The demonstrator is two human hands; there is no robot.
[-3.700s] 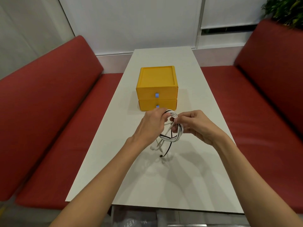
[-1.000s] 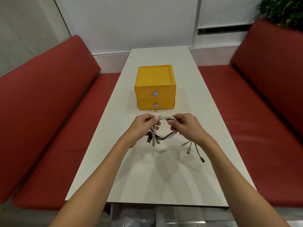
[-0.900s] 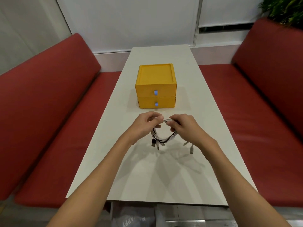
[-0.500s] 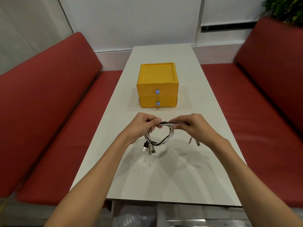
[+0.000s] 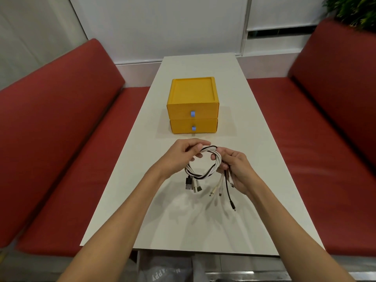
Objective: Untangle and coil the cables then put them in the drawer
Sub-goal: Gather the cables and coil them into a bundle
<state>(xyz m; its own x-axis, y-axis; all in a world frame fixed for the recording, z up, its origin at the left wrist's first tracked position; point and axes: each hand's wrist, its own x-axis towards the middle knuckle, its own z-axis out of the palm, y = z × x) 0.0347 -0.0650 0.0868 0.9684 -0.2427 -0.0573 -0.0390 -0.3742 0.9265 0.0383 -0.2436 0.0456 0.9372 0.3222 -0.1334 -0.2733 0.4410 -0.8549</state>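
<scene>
Watching remotely, I am noting the left hand [image 5: 179, 157] pinching the top of the looped cables [image 5: 200, 176] above the table [image 5: 203, 224], the right hand [image 5: 238, 169] gripping their right side, plugs [image 5: 191, 185] dangling; coiling looks nearly done, yellow drawers [image 5: 193, 110] not yet opened.

Both hands grip one looped cable bundle [image 5: 205, 165] mid-frame above white table [image 5: 254, 123]: left hand [image 5: 183, 157], right hand [image 5: 236, 169]; yellow drawer unit [image 5: 192, 104] upper centre, closed.

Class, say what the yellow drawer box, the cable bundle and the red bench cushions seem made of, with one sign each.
Yellow drawer box: likely matte plastic or coated board; even, dull colour. Cable bundle: flexible plastic or rubber sheathing; it curves smoothly. Red bench cushions: matte fabric or leatherette; rounded padded edges.
</scene>
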